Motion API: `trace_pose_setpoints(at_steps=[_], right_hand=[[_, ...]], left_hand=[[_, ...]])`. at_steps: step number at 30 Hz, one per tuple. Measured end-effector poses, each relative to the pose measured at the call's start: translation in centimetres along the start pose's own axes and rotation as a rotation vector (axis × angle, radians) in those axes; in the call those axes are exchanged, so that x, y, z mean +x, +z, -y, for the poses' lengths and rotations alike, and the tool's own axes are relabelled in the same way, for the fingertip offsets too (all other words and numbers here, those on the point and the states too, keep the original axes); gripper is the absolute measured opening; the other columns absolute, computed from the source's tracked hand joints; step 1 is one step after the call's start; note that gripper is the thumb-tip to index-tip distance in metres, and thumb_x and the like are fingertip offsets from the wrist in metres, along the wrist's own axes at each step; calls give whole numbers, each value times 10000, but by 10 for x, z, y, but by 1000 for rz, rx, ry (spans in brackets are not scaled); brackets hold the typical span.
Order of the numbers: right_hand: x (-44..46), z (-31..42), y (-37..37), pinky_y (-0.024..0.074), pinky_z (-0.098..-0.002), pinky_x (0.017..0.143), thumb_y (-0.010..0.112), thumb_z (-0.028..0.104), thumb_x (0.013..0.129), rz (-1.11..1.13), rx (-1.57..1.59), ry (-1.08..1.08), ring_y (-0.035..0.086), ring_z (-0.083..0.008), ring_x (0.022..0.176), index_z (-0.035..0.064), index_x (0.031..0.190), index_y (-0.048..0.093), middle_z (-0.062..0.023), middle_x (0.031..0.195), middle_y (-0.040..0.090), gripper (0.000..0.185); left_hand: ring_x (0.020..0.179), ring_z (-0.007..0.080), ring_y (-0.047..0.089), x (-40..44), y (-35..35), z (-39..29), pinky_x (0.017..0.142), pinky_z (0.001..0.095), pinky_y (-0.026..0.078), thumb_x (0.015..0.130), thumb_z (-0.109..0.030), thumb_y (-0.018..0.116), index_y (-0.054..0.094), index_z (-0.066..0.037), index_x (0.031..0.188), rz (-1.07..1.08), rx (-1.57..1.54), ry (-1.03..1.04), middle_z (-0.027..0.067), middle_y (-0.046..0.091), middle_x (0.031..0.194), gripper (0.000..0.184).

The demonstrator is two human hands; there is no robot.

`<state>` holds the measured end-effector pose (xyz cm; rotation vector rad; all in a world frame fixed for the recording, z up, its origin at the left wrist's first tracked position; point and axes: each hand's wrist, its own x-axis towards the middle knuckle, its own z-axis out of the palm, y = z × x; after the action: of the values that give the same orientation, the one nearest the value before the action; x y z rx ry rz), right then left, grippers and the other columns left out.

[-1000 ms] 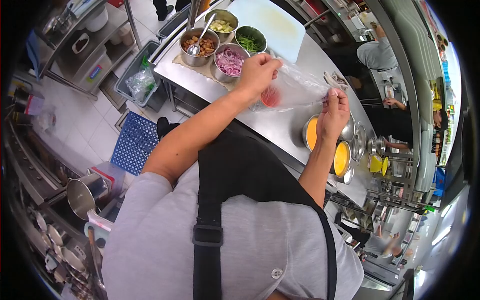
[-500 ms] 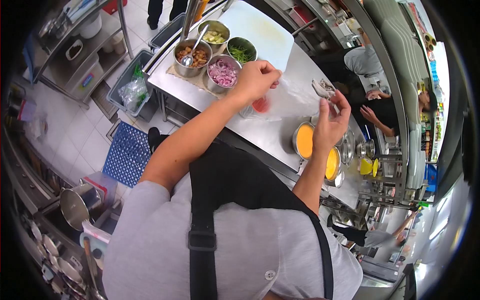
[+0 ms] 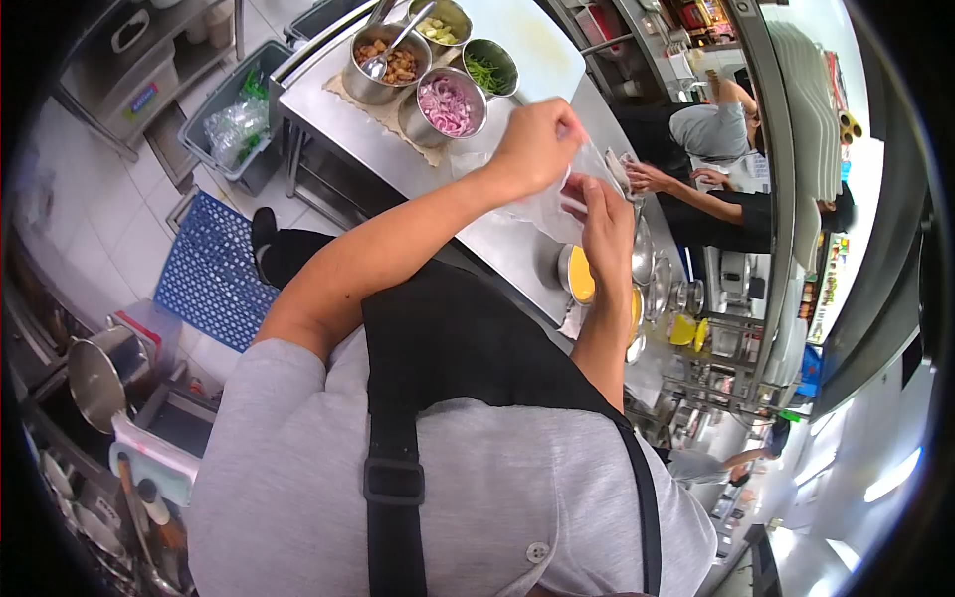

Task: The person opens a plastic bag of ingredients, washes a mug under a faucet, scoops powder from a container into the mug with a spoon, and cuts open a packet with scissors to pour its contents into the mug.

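Note:
My left hand [image 3: 538, 145] is closed in a pinch on the top of a clear plastic bag [image 3: 542, 212], above the steel counter. Close beside it, my right hand [image 3: 605, 224] has its thumb and fingers at the bag's other side, pressed around the film. The bag hangs crumpled between both hands. To the left of my left hand stand metal pots of sliced red onion [image 3: 447, 105], browned pieces with a spoon [image 3: 390, 63], green strips [image 3: 484, 72] and pale chopped pieces [image 3: 439, 30]. A pot of orange liquid [image 3: 579, 274] is beside my right wrist.
A white cutting board [image 3: 527, 40] lies at the counter's far end. Co-workers [image 3: 721, 214] stand across the counter, one with hands near its edge. A grey bin [image 3: 237, 124] with plastic waste and a blue mat [image 3: 214, 269] are on the floor at left.
My hands have come closer together, and the bag, stretched between them before, is now bunched. The red thing seen through the bag no longer shows. The camera view has shifted.

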<state>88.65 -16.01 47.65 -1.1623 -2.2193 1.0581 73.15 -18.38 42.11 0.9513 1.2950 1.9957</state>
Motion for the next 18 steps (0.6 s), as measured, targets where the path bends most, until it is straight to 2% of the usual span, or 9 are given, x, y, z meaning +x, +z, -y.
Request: trace_pose_setpoints(at_steps=[1,3,7,13,14,16,18], right_hand=[[9,-8,4,555,-328,787,506,203,1064,-49,66,-16,680,-168,833,-65,1029,718,-108,928,742,343],[21,-52,8,524,-362,893,573,201,1013,132,-97,-111,649,-216,1018,-43,1200,640,-150,1138,682,315],[26,-75,39,495,-379,955,609,199,984,236,-422,-258,620,-254,1110,-23,1284,583,-158,1252,637,374],[6,-55,59,452,-405,1048,664,196,941,294,-588,-288,577,-312,1248,8,1411,498,-169,1424,569,533],[10,-56,64,464,-397,1030,697,218,917,348,-618,-234,602,-320,1196,23,1316,569,-145,1332,629,462],[17,-72,70,472,-407,1006,713,252,899,312,-497,-301,613,-313,1174,23,1260,601,-153,1251,657,442],[21,-87,79,479,-418,978,731,314,874,218,-540,-269,629,-298,1132,14,1182,631,-149,1172,682,442]], left_hand=[[718,187,711,-4,2,2,690,337,559,900,-121,731,701,14,922,46,-11,41,124,736,812,139],[753,193,715,-10,9,7,720,341,562,889,-127,744,712,14,906,146,-25,133,129,738,825,145],[751,179,693,-19,6,-6,727,337,553,886,-129,753,717,24,898,121,-71,185,128,734,806,157],[758,204,696,-42,-39,3,739,339,557,921,-132,694,723,12,1056,208,-80,56,136,723,911,200],[845,238,698,-47,-49,19,802,358,553,914,-112,672,706,15,1109,221,-25,64,151,712,998,235],[1015,301,667,-63,-65,56,923,398,525,892,-76,642,656,16,1221,228,133,37,180,668,1155,342],[1182,359,601,-80,-74,84,1037,439,475,859,-41,626,590,12,1340,224,346,-20,208,604,1294,485]])
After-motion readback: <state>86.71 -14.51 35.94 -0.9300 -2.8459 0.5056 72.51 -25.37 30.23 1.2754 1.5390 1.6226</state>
